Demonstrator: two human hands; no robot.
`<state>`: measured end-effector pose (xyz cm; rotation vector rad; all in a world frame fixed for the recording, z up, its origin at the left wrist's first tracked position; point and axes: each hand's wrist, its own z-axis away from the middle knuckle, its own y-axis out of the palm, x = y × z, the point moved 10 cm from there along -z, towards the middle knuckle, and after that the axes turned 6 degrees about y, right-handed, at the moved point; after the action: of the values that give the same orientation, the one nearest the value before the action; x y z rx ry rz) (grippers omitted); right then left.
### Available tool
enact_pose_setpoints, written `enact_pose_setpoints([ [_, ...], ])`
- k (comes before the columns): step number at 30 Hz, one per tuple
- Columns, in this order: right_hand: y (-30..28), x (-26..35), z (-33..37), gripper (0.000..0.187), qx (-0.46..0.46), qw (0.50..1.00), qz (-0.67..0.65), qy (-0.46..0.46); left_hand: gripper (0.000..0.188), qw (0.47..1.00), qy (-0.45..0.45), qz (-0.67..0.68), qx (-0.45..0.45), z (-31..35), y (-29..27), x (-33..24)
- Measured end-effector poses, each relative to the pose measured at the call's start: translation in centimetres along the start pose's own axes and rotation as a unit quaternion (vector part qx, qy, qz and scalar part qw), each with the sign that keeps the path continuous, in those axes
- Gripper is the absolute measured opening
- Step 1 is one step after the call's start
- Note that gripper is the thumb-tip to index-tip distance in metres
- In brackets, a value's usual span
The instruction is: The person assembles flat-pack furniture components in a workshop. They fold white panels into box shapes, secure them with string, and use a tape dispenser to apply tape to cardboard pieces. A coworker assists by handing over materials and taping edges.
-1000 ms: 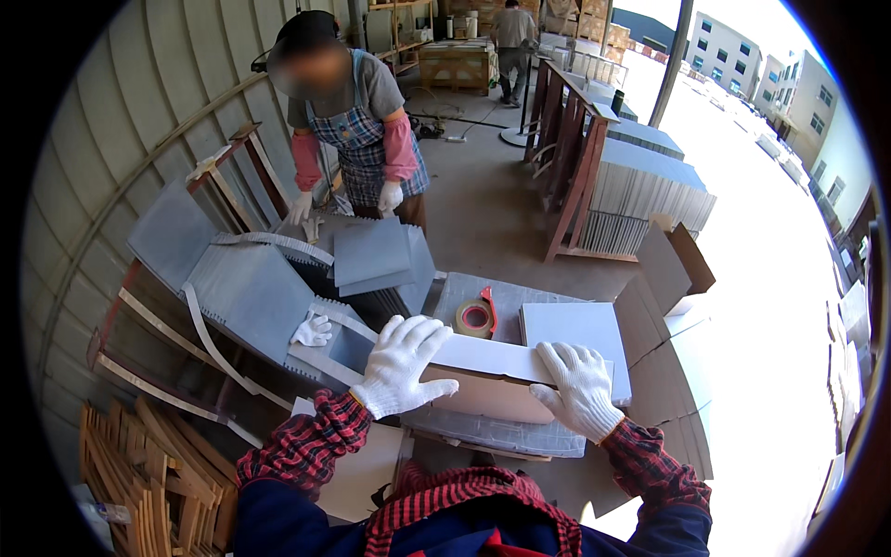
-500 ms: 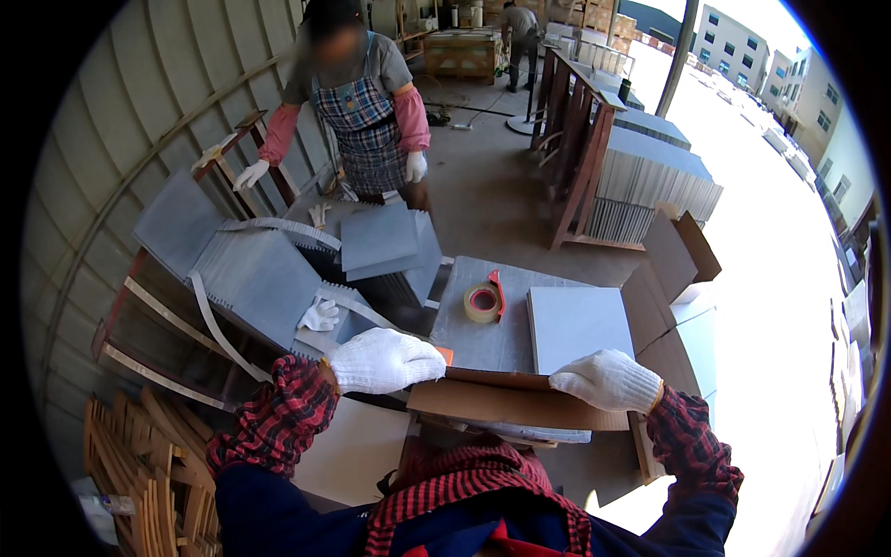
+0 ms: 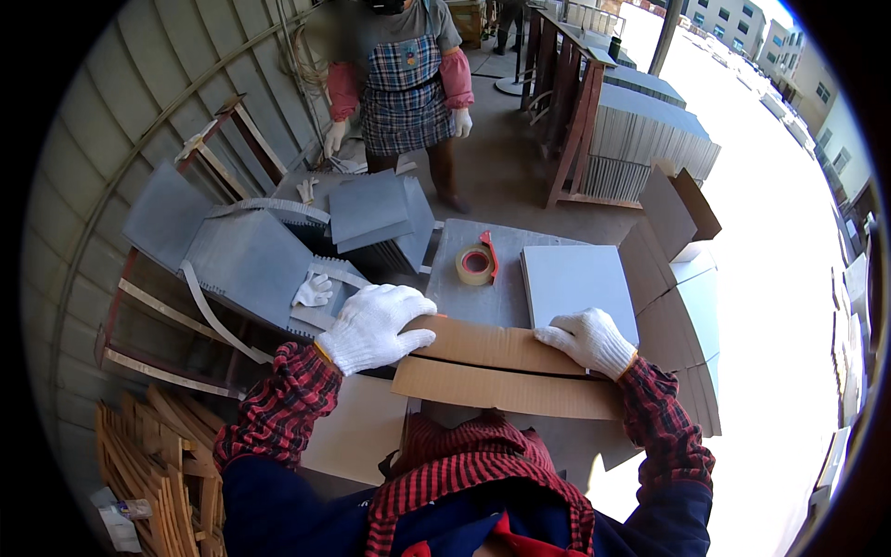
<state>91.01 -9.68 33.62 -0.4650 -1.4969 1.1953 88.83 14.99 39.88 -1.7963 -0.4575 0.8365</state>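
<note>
In white knit gloves, both my hands are at the brown cardboard box close in front of me. Its two long flaps lie side by side with a dark slit between them. My left hand is closed on the far flap's left end, thumb on the near side and fingers beyond the edge. At the right end of that flap, my right hand grips with its fingers bent over the cardboard. Beyond the box, a tape roll in a red dispenser and a stack of white panels rest on a grey table.
Stacked grey panels with a loose white glove stand to the left. A co-worker in a checked apron stands behind them. Folded cartons lean at right. Wooden strips pile at lower left; a rusty rack stands beyond.
Both hands have moved slightly farther away and inward, and the flaps have swung to lie flatter, baring the slit. The co-worker has stepped to the right and nearer, lowering an outstretched arm.
</note>
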Motion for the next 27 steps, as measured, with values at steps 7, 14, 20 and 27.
enact_pose_setpoints([
  [7,-1.9,-1.1,-1.5,0.050,-0.049,0.999,-0.013,-0.004,0.060,0.996,-0.063,0.015,0.057,3.2,0.2,-2.9],
  [14,-1.6,-0.9,-3.3,0.050,-0.035,0.999,0.009,-0.021,0.056,0.943,-0.116,0.313,-0.009,5.7,2.0,0.9],
  [20,-2.0,-0.7,-3.2,0.047,-0.056,0.997,0.029,-0.035,0.068,0.980,-0.146,0.131,0.019,3.5,1.4,2.0],
  [27,-1.6,0.4,-2.6,0.042,-0.043,0.996,0.051,-0.056,0.094,0.992,0.061,-0.068,0.089,-0.3,3.9,-0.4],
])
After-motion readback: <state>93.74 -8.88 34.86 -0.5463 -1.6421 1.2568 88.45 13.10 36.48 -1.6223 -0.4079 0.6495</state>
